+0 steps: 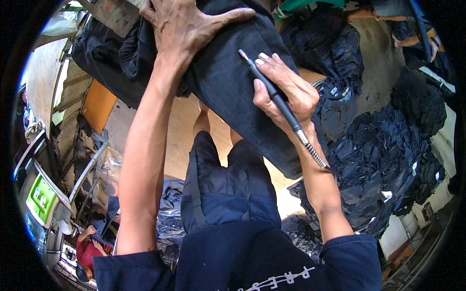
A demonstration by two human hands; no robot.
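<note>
A dark, stiff denim trouser leg is pressed flat by the spread left hand. A slim black pen-shaped tool with a metal spring-wrapped end is held in the closed grip of the right hand, its tip laid against the coarse cloth.

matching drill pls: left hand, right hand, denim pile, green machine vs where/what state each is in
1. left hand
2. right hand
3. pile of dark denim
4. green machine

a. far left edge of view
b. heaped on the floor at right
c. flat, fingers spread, on the dark jeans leg
d. gripping a slim pen-like tool

Pairs: 1-c, 2-d, 3-b, 4-a
</note>
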